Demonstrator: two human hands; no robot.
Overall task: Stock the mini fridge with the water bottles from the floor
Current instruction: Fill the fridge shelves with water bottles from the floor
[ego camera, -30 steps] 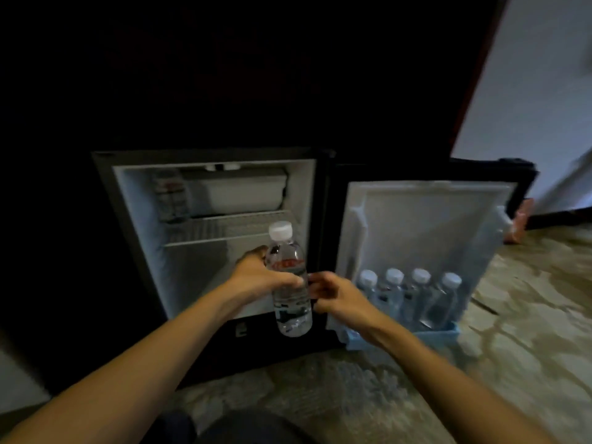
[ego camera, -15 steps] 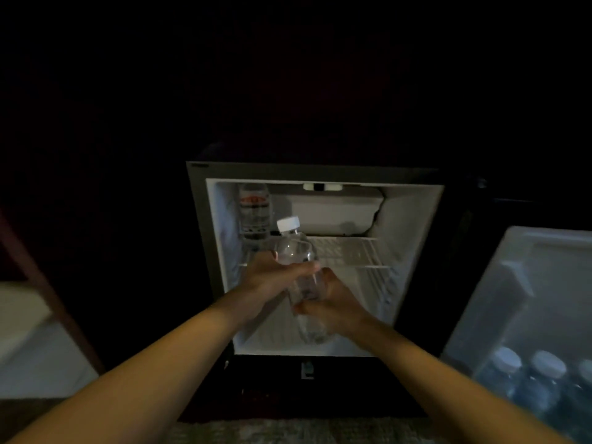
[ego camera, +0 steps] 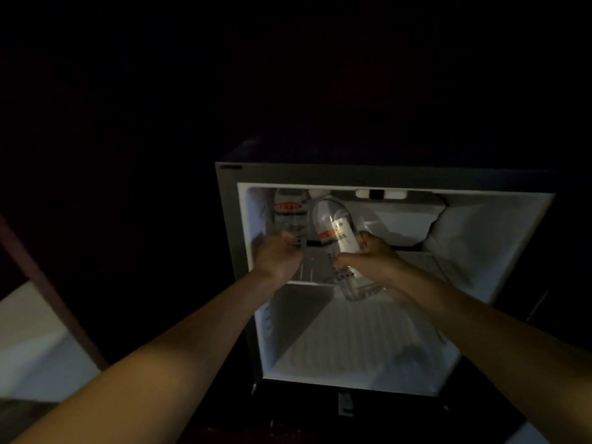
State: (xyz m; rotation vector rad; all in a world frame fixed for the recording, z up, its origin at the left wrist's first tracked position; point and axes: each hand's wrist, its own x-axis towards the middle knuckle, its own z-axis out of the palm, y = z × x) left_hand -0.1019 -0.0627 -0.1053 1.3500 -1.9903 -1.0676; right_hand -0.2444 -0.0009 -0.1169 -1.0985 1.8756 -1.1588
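The mini fridge [ego camera: 384, 176] stands open in a dark cabinet. One water bottle with a red label [ego camera: 288, 216] stands upright at the left of the wire shelf [ego camera: 315, 267]. My right hand [ego camera: 371, 261] grips the lower body of a second clear water bottle [ego camera: 336, 232]. That bottle is tilted, its cap pointing up and left into the upper compartment, just right of the standing bottle. My left hand [ego camera: 278, 256] sits with curled fingers at the shelf's front, just below the standing bottle's foot. Whether it holds anything is unclear.
A white freezer box [ego camera: 407, 219] fills the upper right of the fridge interior. Below the shelf lies the ribbed white fridge floor [ego camera: 352, 354]. Dark cabinet wood surrounds the fridge. A pale wall [ego camera: 32, 347] shows at the lower left.
The view moved closer to the fridge and the door with its bottles left the frame. My left hand released the bottle. My right hand carried it up and tilted it into the upper compartment.
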